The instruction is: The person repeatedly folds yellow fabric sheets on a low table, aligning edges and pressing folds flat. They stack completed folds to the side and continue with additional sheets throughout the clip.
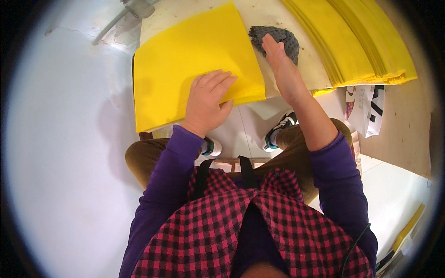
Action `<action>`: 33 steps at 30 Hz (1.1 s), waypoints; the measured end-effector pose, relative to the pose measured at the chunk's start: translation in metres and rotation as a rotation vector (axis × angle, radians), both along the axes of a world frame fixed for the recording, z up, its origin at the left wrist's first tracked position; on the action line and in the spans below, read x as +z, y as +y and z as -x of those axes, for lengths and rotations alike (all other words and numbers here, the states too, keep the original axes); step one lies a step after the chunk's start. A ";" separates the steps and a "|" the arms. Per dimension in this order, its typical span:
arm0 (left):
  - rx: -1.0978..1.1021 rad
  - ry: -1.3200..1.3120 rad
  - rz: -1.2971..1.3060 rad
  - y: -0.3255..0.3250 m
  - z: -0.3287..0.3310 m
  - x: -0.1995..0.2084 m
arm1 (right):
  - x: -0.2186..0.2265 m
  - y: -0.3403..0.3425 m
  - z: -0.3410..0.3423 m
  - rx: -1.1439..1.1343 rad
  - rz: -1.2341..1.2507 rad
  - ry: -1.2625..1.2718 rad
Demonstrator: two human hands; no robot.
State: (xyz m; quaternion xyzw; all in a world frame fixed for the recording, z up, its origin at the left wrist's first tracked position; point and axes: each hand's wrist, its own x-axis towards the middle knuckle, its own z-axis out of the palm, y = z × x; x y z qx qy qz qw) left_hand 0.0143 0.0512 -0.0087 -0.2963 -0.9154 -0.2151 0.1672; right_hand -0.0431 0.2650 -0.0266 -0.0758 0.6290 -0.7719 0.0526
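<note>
A flat yellow sheet (185,55), fabric-like in look, lies on the pale wooden table in front of me. My left hand (211,102) rests palm down near its front edge, fingers stretched out over it. To the right of the sheet lies a crumpled dark grey textured cloth (289,41). Over its front part is my right hand (282,65), seen from the thumb side with its fingers extended. Whether that hand touches the cloth I cannot tell, and its other fingers are partly hidden behind the thumb side.
Stacks of folded yellow sheets (343,41) fill the table's right side. A white printed bag (366,109) hangs or stands below them, by a wooden panel (401,125). At the back left is a grey metal fitting (139,8). My knees and shoes are under the table's front edge.
</note>
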 end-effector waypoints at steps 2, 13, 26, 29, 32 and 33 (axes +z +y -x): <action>0.063 0.003 0.028 0.004 -0.005 -0.001 | 0.001 -0.005 -0.003 -0.014 -0.063 -0.015; 0.114 -0.041 0.050 0.011 -0.009 -0.006 | -0.005 -0.016 -0.004 0.126 -0.101 0.117; 0.106 -0.116 0.031 0.009 -0.005 0.000 | 0.009 0.021 0.001 0.222 -0.542 0.574; 0.114 -0.142 0.061 0.011 -0.005 0.003 | -0.001 0.008 -0.003 0.200 -0.613 0.574; 0.134 -0.127 0.058 0.009 -0.007 0.003 | -0.008 -0.001 0.003 0.159 -0.626 0.552; 0.155 -0.119 0.067 0.004 -0.009 0.003 | -0.009 -0.002 0.003 0.156 -0.547 0.545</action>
